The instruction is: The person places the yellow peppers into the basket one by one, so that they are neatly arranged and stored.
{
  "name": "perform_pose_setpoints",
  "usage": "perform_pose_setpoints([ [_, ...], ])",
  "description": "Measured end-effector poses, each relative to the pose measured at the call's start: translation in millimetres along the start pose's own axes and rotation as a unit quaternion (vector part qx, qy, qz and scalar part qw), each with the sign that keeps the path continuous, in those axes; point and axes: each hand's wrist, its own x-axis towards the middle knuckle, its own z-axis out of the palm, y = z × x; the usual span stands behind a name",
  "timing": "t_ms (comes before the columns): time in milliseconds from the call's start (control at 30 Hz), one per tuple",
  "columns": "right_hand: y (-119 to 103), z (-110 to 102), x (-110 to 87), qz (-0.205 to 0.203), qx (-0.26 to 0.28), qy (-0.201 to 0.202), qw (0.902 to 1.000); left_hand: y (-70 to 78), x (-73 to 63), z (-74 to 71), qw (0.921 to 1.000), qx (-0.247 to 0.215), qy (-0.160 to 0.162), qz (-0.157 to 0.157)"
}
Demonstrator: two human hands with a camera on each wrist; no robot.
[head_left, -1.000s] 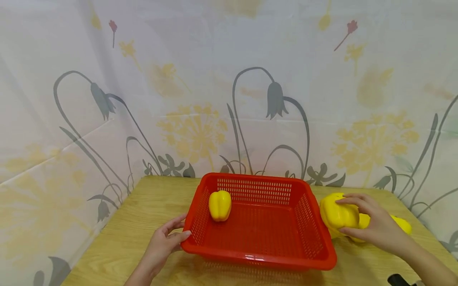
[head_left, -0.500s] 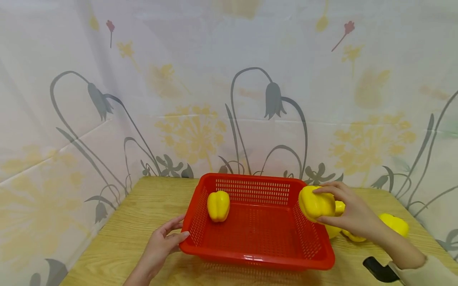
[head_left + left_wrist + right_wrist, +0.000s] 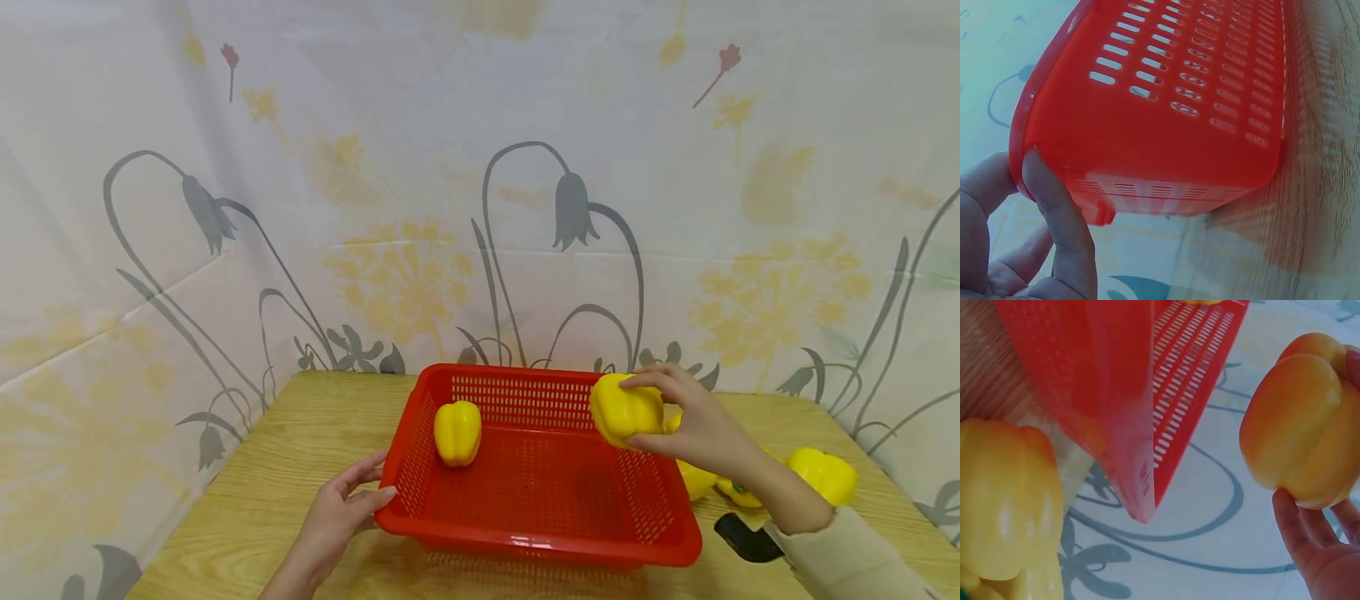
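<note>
A red perforated plastic basket (image 3: 525,546) stands on the wooden table, one yellow bell pepper (image 3: 457,433) upright inside near its left wall. My left hand (image 3: 337,508) pinches the basket's left rim near the front corner; in the left wrist view the thumb and fingers (image 3: 1063,219) lie on either side of that rim. Above the basket's back right corner, my right hand (image 3: 693,421) grips a second yellow bell pepper (image 3: 624,410) between thumb and fingers. The right wrist view shows this held pepper (image 3: 1300,425) raised clear of the basket wall (image 3: 1110,406).
Several more yellow bell peppers (image 3: 822,475) lie on the table right of the basket, partly hidden by my right forearm. A black curved object (image 3: 746,537) sits by the right sleeve. Behind the table (image 3: 247,483) hangs a flower-printed cloth (image 3: 420,167).
My right hand has carried its pepper leftward and a little up, from beside the basket's right wall to above the back right corner. The left hand stays on the rim.
</note>
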Motion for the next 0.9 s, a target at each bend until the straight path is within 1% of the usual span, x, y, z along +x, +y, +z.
perform_pose_setpoints([
  [333,1,19,18.7,0.014,0.024,-0.012,0.9995,2.5,0.1,2.5,1.0,-0.005,0.004,-0.002],
  [533,-2,32,30.8,0.023,0.033,-0.019,0.999,2.0,-0.5,1.0,1.0,-0.007,0.002,-0.004],
  [700,-4,45,38.0,0.024,0.046,-0.032,0.9981,1.6,-0.8,0.4,1.0,-0.006,0.003,-0.006],
  [900,-7,57,44.7,0.02,0.056,-0.035,0.9976,1.7,-0.1,0.5,0.9999,-0.009,-0.002,-0.005],
])
